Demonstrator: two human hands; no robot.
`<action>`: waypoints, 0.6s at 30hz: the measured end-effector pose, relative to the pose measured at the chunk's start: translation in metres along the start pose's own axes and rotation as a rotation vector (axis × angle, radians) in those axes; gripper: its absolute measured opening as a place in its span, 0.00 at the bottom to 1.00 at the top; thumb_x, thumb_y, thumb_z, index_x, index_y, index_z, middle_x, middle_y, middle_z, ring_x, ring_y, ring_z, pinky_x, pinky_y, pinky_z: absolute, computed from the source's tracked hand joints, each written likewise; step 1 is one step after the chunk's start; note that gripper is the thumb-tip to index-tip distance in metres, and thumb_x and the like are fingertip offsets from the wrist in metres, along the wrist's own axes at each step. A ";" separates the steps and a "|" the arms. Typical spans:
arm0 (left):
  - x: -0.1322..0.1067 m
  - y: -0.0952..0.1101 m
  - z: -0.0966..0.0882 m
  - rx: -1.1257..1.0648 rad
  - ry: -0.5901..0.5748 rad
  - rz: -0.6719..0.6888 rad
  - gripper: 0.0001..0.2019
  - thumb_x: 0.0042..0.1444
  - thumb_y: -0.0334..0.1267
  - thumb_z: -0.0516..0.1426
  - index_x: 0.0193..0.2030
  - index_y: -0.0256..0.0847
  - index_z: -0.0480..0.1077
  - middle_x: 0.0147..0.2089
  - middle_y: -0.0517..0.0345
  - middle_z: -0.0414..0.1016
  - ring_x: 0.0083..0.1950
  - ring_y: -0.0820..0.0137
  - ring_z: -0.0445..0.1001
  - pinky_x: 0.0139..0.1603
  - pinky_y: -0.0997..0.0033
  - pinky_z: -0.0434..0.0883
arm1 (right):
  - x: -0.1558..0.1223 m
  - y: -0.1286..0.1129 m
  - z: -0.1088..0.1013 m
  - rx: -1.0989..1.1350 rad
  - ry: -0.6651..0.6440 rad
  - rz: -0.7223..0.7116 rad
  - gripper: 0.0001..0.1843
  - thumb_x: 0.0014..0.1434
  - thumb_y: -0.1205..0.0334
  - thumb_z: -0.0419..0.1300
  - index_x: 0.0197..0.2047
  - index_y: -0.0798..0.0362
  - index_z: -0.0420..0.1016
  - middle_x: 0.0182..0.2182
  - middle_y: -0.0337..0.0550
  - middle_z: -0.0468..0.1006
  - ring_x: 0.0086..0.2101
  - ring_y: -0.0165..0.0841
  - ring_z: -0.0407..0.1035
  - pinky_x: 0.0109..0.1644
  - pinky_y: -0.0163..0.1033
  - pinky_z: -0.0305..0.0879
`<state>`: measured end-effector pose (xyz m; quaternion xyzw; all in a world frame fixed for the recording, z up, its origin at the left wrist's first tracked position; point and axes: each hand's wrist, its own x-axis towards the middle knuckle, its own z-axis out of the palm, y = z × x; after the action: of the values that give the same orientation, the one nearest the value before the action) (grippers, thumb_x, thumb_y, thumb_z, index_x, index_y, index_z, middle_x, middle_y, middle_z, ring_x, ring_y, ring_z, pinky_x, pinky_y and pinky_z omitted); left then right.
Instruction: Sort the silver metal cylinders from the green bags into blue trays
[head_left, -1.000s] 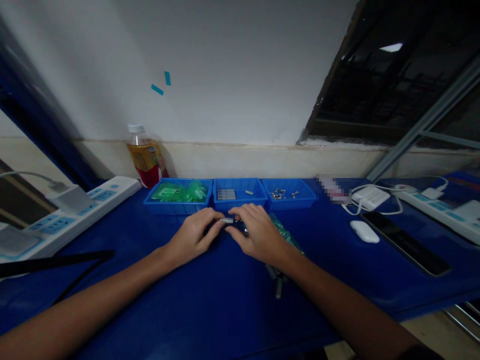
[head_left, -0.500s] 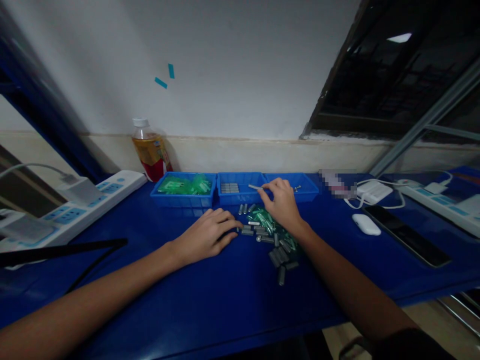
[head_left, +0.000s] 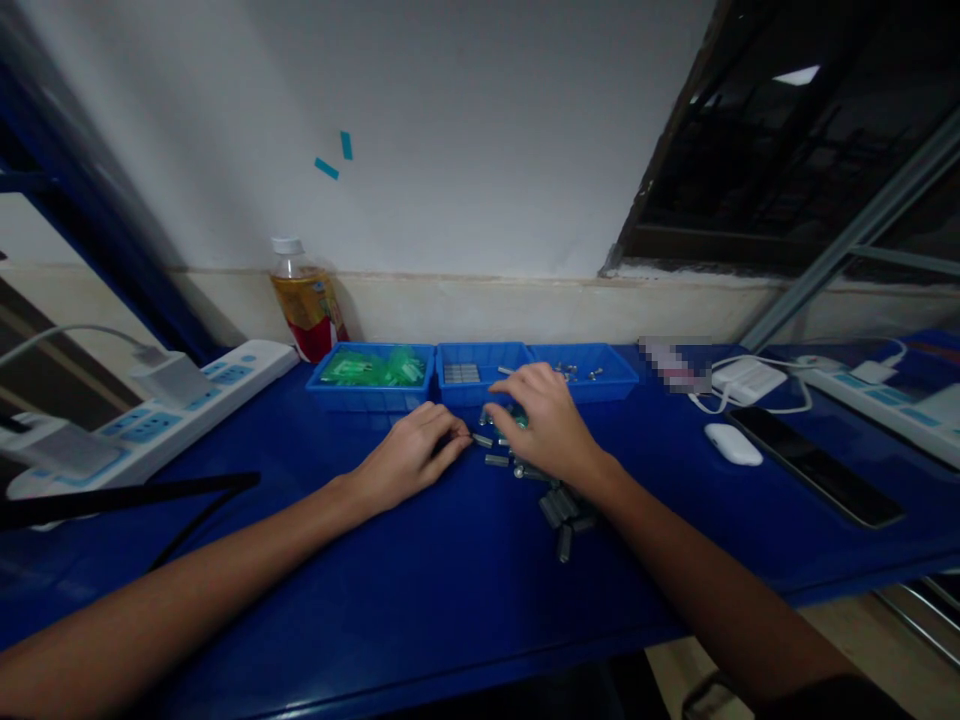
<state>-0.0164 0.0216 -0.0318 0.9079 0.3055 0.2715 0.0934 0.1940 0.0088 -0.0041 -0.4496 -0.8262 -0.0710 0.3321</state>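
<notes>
Head view: left hand (head_left: 409, 455) palm down on blue table (head_left: 420, 590), fingers curled, tips beside small grey metal cylinders (head_left: 496, 460). Right hand (head_left: 544, 425) palm down over same scatter, fingers bent onto pieces; grip on any piece unclear, view too dim. More cylinders (head_left: 564, 515) under right wrist. Three blue trays (head_left: 371, 385) just beyond both hands. Bottle (head_left: 307, 305) beyond left hand; phone (head_left: 817, 480) well right.

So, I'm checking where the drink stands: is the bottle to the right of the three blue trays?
No, the bottle stands against the wall at the left end of the blue trays, beside the green-filled one.
</notes>
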 end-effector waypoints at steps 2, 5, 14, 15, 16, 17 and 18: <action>0.001 -0.001 0.000 -0.044 0.027 -0.039 0.08 0.63 0.38 0.49 0.36 0.38 0.66 0.35 0.56 0.70 0.38 0.68 0.68 0.41 0.66 0.67 | -0.002 -0.016 -0.002 0.022 -0.134 -0.103 0.10 0.61 0.58 0.56 0.44 0.52 0.72 0.38 0.45 0.73 0.44 0.40 0.62 0.46 0.44 0.56; 0.001 -0.004 0.001 -0.184 0.089 -0.089 0.04 0.62 0.36 0.51 0.39 0.39 0.62 0.34 0.58 0.69 0.35 0.71 0.69 0.37 0.70 0.67 | -0.005 -0.029 0.002 0.023 -0.265 -0.186 0.10 0.62 0.61 0.56 0.46 0.54 0.70 0.39 0.46 0.73 0.42 0.38 0.62 0.45 0.43 0.56; -0.005 -0.005 0.004 -0.482 0.111 -0.071 0.14 0.62 0.37 0.50 0.51 0.40 0.50 0.35 0.56 0.73 0.36 0.70 0.74 0.38 0.68 0.70 | -0.005 -0.024 0.010 0.051 -0.227 -0.191 0.07 0.62 0.69 0.51 0.40 0.56 0.70 0.35 0.46 0.72 0.39 0.36 0.63 0.44 0.41 0.57; -0.005 -0.004 0.003 -0.480 0.106 -0.068 0.13 0.63 0.37 0.49 0.51 0.40 0.50 0.35 0.56 0.73 0.37 0.70 0.75 0.39 0.68 0.70 | -0.005 -0.024 0.010 0.050 -0.217 -0.189 0.06 0.62 0.68 0.52 0.40 0.56 0.70 0.35 0.46 0.72 0.38 0.36 0.64 0.43 0.41 0.57; -0.004 -0.003 0.002 -0.464 0.100 -0.069 0.12 0.63 0.37 0.48 0.51 0.40 0.51 0.35 0.56 0.73 0.37 0.70 0.75 0.39 0.68 0.70 | -0.005 -0.023 0.009 0.053 -0.201 -0.180 0.06 0.63 0.66 0.53 0.39 0.55 0.71 0.34 0.46 0.73 0.38 0.36 0.64 0.43 0.41 0.57; -0.004 -0.002 0.001 -0.436 0.096 -0.074 0.11 0.64 0.36 0.47 0.51 0.40 0.52 0.36 0.56 0.73 0.37 0.70 0.75 0.39 0.68 0.70 | -0.005 -0.023 0.009 0.060 -0.178 -0.162 0.06 0.63 0.64 0.53 0.39 0.55 0.71 0.34 0.45 0.73 0.37 0.36 0.64 0.42 0.41 0.57; -0.004 0.000 0.000 -0.398 0.095 -0.077 0.09 0.64 0.36 0.47 0.51 0.40 0.54 0.36 0.56 0.73 0.37 0.71 0.74 0.39 0.68 0.70 | -0.005 -0.022 0.009 0.071 -0.151 -0.138 0.07 0.63 0.63 0.53 0.38 0.55 0.71 0.34 0.45 0.73 0.37 0.35 0.64 0.42 0.40 0.57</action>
<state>-0.0192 0.0196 -0.0336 0.8454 0.2844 0.3651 0.2668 0.1740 -0.0038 -0.0101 -0.3835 -0.8800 -0.0304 0.2788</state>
